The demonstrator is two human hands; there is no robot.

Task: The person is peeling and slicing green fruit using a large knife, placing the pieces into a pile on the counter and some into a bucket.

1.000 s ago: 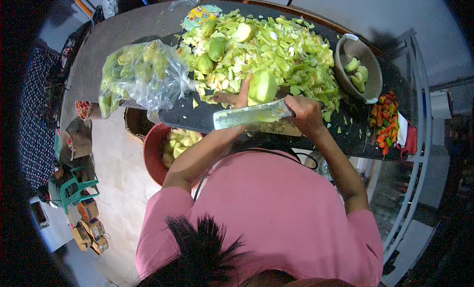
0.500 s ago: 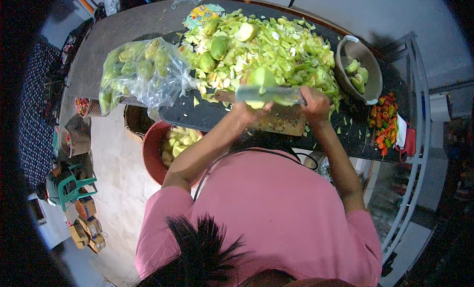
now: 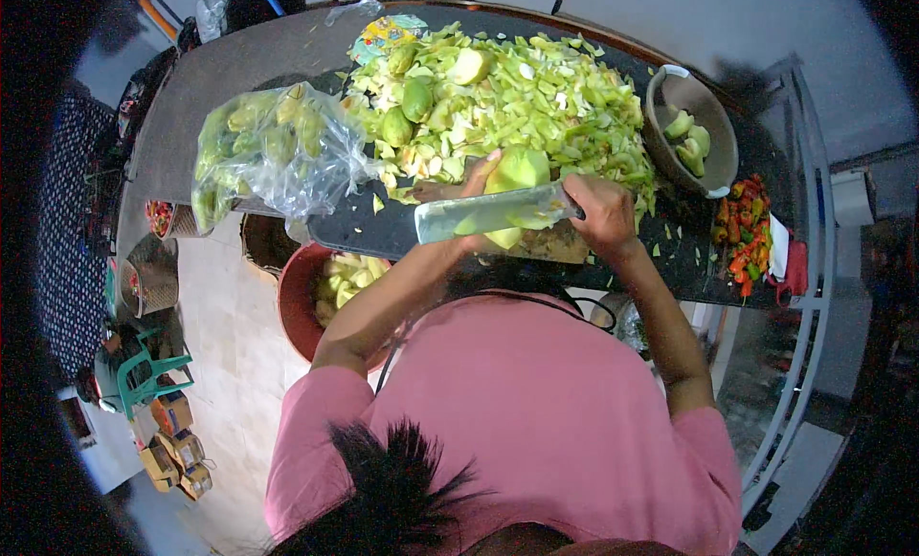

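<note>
My left hand point(image 3: 471, 185) holds a peeled green mango point(image 3: 518, 168) upright on a wooden cutting board point(image 3: 550, 246). In my right hand point(image 3: 601, 211) is a wide cleaver point(image 3: 483, 214), its blade lying across the front of the mango and pointing left. Behind both hands, a big heap of green mango peels and pieces point(image 3: 536, 101) covers the dark table point(image 3: 258, 68), with whole green mangoes point(image 3: 410, 111) at its left side.
A clear plastic bag of green fruit point(image 3: 263, 154) lies at the table's left end. A metal bowl with mango pieces point(image 3: 691, 133) stands at the right, red and orange chillies point(image 3: 742, 235) near it. A red basin of cut pieces point(image 3: 330, 293) sits below the table edge.
The cleaver dropped from the mango's top to across its front, blade swinging left. My left hand shifted its hold on the mango.
</note>
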